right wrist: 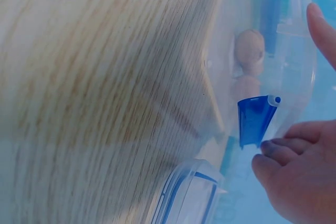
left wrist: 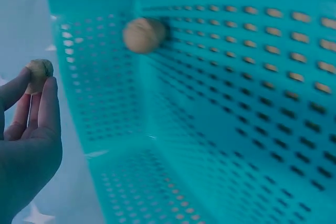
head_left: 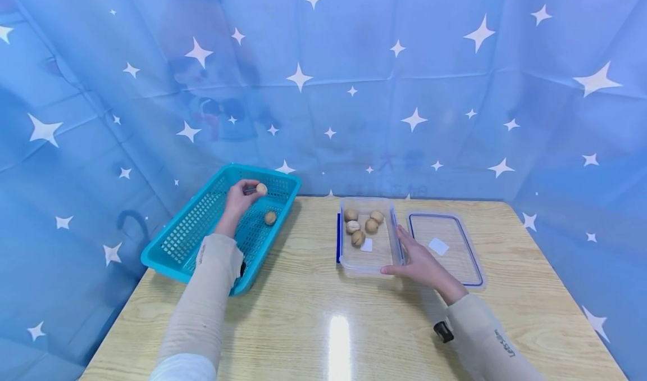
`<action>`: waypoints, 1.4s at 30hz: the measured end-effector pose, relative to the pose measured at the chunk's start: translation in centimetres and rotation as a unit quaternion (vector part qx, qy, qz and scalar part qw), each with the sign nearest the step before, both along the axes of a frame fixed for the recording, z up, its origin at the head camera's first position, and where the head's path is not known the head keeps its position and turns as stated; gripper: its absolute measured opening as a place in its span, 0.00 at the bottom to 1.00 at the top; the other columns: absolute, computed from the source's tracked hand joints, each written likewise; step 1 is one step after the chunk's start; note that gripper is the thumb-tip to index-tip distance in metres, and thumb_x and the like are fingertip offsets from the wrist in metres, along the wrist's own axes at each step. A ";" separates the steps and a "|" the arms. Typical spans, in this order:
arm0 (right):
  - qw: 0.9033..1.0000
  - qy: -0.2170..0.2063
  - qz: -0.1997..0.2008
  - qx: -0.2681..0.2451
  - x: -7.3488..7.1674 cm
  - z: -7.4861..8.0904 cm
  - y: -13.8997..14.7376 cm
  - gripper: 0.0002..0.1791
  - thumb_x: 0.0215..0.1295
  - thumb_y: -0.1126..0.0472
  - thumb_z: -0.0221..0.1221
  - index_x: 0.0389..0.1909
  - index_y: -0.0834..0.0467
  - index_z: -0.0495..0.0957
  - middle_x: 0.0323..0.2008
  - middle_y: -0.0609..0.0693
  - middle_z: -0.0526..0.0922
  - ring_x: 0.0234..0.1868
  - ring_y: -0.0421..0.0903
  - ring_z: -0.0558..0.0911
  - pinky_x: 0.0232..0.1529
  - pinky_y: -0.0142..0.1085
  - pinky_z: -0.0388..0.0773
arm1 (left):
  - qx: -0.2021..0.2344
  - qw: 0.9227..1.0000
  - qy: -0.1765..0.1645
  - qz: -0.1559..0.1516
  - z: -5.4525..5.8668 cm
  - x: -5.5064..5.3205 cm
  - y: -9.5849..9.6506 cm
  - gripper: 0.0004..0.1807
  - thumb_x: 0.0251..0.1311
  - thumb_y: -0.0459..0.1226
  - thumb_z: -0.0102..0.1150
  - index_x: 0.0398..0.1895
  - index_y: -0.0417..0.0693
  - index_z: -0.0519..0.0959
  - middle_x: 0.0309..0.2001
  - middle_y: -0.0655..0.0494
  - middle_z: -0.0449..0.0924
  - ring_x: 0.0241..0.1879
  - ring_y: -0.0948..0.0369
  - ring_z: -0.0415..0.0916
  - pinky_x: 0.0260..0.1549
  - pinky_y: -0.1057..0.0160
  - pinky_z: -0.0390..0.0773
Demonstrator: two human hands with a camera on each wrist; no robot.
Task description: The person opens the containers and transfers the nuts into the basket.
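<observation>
My left hand (head_left: pixel 240 198) pinches a walnut (head_left: pixel 261 189) between thumb and fingertips, above the turquoise plastic basket (head_left: pixel 167 266). In the left wrist view the same walnut (left wrist: pixel 39 76) shows at the fingertips, beside the basket wall. Another walnut (head_left: pixel 270 218) lies inside the basket. My right hand (head_left: pixel 419 262) holds the near right corner of a clear plastic box (head_left: pixel 381 260), thumb on its front edge and fingers along its right side. Several walnuts (head_left: pixel 358 238) sit in the box, mostly toward its left and back. By the right fingers is a blue latch (right wrist: pixel 255 121).
Right of the box, its clear lid (head_left: pixel 445 235) with a blue seal lies flat on the wooden table (head_left: pixel 303 313). White labels show on lid and box. A blue curtain (head_left: pixel 354 117) with white stars hangs behind the table.
</observation>
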State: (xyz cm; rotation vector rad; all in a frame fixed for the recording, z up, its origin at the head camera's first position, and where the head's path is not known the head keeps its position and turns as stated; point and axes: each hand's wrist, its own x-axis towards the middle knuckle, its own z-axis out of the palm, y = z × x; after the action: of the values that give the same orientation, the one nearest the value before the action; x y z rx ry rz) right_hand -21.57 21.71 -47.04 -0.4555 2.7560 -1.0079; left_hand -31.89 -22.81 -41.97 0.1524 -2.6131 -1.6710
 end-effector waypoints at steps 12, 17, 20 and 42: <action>1.000 -0.001 -0.002 -0.005 0.1 0.0 -0.1 0.65 0.55 0.39 0.70 0.78 0.68 0.42 0.79 0.68 0.41 0.77 0.70 0.49 0.73 0.65 0.52 | -0.075 0.994 -0.082 -0.010 -3.6 0.4 -1.3 0.21 0.71 0.37 0.56 0.62 0.37 0.73 0.66 0.35 0.69 0.65 0.39 0.67 0.62 0.41 0.73; 1.000 0.001 -0.002 -0.006 0.1 0.0 0.0 0.65 0.55 0.40 0.70 0.78 0.68 0.42 0.79 0.68 0.41 0.77 0.70 0.49 0.73 0.65 0.52 | -0.096 0.989 -0.112 -0.029 -4.6 0.5 -1.4 0.20 0.69 0.35 0.58 0.61 0.35 0.74 0.59 0.34 0.74 0.57 0.41 0.73 0.56 0.45 0.77; 1.000 0.001 -0.002 -0.006 0.1 -0.1 0.0 0.65 0.55 0.40 0.70 0.78 0.68 0.42 0.79 0.68 0.41 0.77 0.70 0.49 0.73 0.65 0.52 | -0.098 0.986 -0.127 -0.042 -5.1 0.4 -1.5 0.20 0.68 0.34 0.59 0.61 0.34 0.74 0.58 0.33 0.76 0.56 0.42 0.75 0.54 0.48 0.79; 1.000 0.001 -0.002 -0.011 0.1 -0.3 0.0 0.65 0.55 0.39 0.70 0.78 0.68 0.41 0.79 0.68 0.40 0.77 0.70 0.49 0.73 0.65 0.53 | -0.016 0.988 -0.126 -0.085 -4.4 0.3 -1.3 0.23 0.73 0.33 0.51 0.69 0.37 0.68 0.69 0.36 0.68 0.67 0.43 0.68 0.67 0.47 0.72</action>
State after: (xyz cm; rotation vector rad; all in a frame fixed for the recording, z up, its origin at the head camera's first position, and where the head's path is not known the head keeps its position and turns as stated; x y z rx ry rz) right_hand -21.51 21.72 -47.31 -0.4551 2.7517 -1.0402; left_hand -31.63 -24.07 -46.40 0.1536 -2.9101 -1.7674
